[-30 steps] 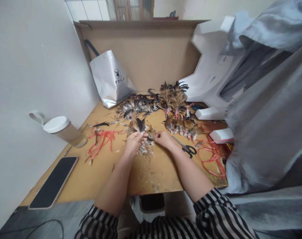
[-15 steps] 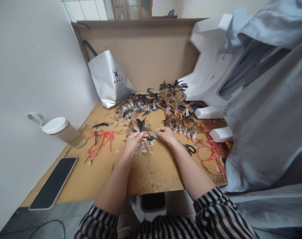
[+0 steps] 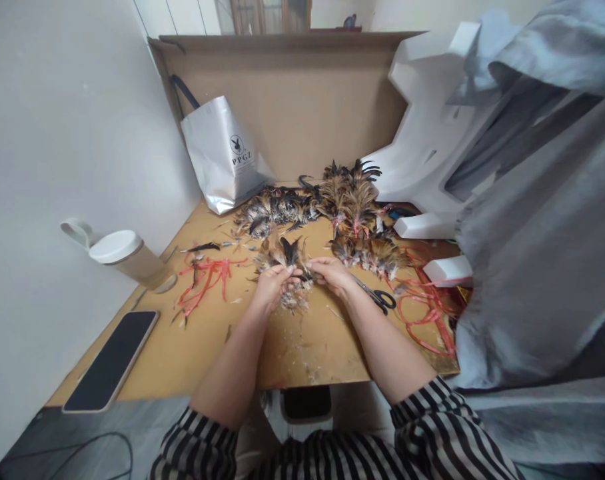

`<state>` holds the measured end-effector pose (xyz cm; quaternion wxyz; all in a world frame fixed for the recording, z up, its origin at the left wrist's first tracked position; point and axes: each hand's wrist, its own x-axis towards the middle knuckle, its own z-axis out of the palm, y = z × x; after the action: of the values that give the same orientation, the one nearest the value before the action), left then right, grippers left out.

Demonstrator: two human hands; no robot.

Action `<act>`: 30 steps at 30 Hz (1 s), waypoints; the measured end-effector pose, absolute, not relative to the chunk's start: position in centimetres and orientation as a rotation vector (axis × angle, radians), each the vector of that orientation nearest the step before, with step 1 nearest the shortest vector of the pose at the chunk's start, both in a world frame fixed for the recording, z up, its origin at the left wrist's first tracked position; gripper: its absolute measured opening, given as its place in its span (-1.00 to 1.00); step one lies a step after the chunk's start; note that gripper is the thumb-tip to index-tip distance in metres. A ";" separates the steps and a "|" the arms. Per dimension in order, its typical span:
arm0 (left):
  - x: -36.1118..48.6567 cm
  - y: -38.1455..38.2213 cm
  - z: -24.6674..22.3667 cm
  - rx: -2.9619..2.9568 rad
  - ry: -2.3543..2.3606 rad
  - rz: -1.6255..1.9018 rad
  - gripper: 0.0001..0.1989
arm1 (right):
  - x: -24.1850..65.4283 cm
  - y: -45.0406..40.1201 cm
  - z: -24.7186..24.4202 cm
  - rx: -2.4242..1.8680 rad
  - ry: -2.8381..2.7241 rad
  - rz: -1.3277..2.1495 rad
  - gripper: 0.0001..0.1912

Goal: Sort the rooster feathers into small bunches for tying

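The fingers of the left hand (image 3: 275, 287) pinch a dark tuft (image 3: 290, 251) of feathers, which stands upright just beyond their tips. The fingertips of the right hand (image 3: 331, 273) are near it, on its right side; they seem close together, but I cannot tell whether they pinch a feather. The main risk, in my judgement, is a slip: if the left pinch becomes loose, the tuft may spread and fall into the pile (image 3: 293, 301) under the fingers (there, one feather is hard to find again). Too hard a pinch may bend the quills. To the right of the right fingers, the scissors (image 3: 384, 301) lie near the wrist, so a wide movement of this arm could push them. Beyond the fingers, the tied bunches (image 3: 350, 193) could be disturbed by a long reach.
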<state>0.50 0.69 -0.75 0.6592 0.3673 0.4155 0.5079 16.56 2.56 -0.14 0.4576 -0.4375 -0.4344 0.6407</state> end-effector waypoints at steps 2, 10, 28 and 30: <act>0.5 0.7 -0.7 0.837 0.946 1.136 -0.76 | 16.2 2.3 -0.1 -1.088 -1.096 1.583 -0.71; 0.6 0.5 -0.7 0.886 0.931 1.109 -0.75 | 15.5 1.9 0.1 -1.083 -1.109 1.615 -0.75; 0.7 0.5 -0.7 0.843 0.951 1.089 -0.76 | 14.4 1.8 -0.5 -1.156 -1.207 1.023 -0.78; 0.9 0.4 -0.8 0.840 0.953 1.087 -0.75 | 14.3 1.7 -0.7 -1.191 -1.281 0.893 -0.79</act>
<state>0.88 0.44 -0.81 0.6704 0.3726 0.4229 0.4825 14.27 1.72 -0.73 0.5555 -0.5043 -0.5423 0.3781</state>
